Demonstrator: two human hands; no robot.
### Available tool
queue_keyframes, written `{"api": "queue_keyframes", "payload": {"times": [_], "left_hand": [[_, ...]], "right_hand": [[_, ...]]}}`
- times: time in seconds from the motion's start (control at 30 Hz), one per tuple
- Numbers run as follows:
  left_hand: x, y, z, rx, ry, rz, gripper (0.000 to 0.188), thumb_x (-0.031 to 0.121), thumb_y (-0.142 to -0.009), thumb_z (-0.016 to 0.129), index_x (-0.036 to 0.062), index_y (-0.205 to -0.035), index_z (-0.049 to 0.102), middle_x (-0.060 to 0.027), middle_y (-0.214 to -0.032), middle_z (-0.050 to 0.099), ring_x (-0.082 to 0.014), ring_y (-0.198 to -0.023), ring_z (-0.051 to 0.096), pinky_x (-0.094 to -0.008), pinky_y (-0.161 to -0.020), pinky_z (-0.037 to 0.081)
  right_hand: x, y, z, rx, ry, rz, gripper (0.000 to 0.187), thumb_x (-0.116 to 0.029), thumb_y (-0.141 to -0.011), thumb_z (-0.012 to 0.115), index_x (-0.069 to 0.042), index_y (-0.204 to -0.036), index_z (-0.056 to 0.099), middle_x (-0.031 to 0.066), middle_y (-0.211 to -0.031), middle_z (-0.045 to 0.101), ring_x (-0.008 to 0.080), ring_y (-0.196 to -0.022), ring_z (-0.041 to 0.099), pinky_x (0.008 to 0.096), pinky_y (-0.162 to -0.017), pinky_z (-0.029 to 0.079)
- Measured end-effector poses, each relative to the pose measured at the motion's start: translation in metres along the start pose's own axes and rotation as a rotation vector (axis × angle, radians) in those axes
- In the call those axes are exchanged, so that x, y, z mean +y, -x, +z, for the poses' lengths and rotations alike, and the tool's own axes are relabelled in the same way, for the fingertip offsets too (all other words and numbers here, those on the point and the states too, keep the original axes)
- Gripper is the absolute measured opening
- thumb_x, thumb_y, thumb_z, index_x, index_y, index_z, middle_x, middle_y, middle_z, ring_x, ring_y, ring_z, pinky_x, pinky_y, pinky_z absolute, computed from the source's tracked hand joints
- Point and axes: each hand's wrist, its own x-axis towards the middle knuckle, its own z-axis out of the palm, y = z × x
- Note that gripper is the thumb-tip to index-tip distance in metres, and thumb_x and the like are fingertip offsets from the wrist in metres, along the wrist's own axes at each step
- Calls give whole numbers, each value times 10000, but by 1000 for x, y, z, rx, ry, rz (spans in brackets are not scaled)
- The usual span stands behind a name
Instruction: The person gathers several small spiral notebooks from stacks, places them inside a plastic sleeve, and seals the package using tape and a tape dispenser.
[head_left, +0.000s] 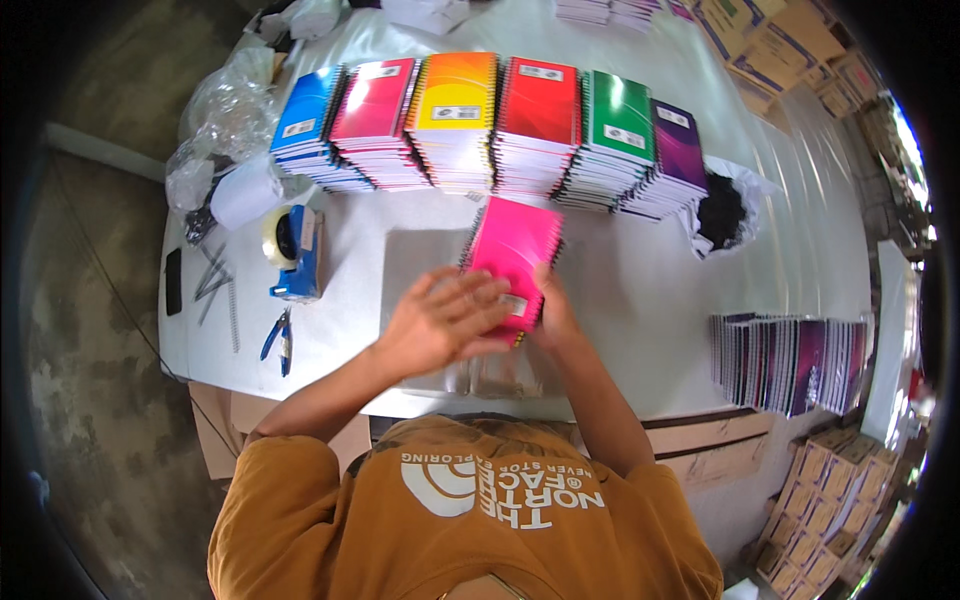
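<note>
Several pink spiral notebooks (518, 235), stacked together, are held tilted above the near middle of the table. My right hand (556, 312) grips them along their right edge, with the thumb on the cover. Over the lower left of the pink cover my left hand (447, 318) lies with fingers outstretched, slightly blurred. Beneath them is a clear plastic sheet or bag (410, 270), flat on the tabletop. Beyond stand stacks of spiral notebooks in a row: blue (310, 105), pink (378, 95), yellow (455, 85), red (540, 100), green (620, 110) and purple (676, 130).
On the left of the white table (350, 340) are a blue tape dispenser (300, 255), blue-handled pliers (278, 340), loose wire spirals (212, 275) and crumpled clear plastic (230, 115). Purple notebooks (790, 362) lie at the right edge. Cardboard boxes (825, 495) stand beyond it.
</note>
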Motion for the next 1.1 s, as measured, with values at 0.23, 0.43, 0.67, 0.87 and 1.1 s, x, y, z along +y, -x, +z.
{"api": "queue_keyframes", "payload": {"times": [0.23, 0.43, 0.67, 0.87, 1.1], "left_hand": [[-168, 3, -69, 98, -616, -436, 449, 120, -815, 597, 27, -1247, 515, -173, -1187, 581, -334, -1137, 530, -421, -977, 401], [-108, 29, -66, 625, 490, -777, 232, 97, -849, 602, 24, -1069, 600, -90, -973, 675, -213, -924, 631, -339, -826, 479], [-26, 38, -6, 14, 566, -429, 465, 64, -793, 571, 52, -1253, 504, -93, -1379, 453, -242, -1284, 388, -404, -1085, 233], [27, 72, 21, -106, 1387, -1002, 870, 10, -647, 709, 40, -1389, 255, -128, -1272, 436, -225, -1230, 403, -355, -1054, 300], [38, 92, 82, 168, 1270, -794, 882, 8, -606, 671, 42, -1358, 211, -119, -1204, 428, -233, -1156, 443, -346, -998, 362]], "right_hand": [[-5, 2, -4, -71, 130, 169, 389, -226, -864, 575, -11, -1180, 504, 121, -1069, 617, 193, -929, 632, 332, -789, 531], [-7, 16, -9, -19, 200, 169, 471, -332, -886, 574, 2, -1207, 491, 128, -1070, 618, 207, -947, 631, 359, -826, 523], [-4, 39, 15, -237, 239, 351, 649, -297, -807, 685, -15, -1318, 401, 123, -1198, 550, 230, -1077, 553, 350, -927, 444], [7, 49, 15, -278, 757, -238, 929, -269, -623, 852, -32, -1350, 325, 119, -1275, 465, 235, -1169, 466, 354, -989, 371], [48, 45, -16, -179, 712, -330, 1158, -455, -373, 919, -44, -1299, 357, 120, -1240, 468, 238, -1170, 460, 363, -1001, 368]]}}
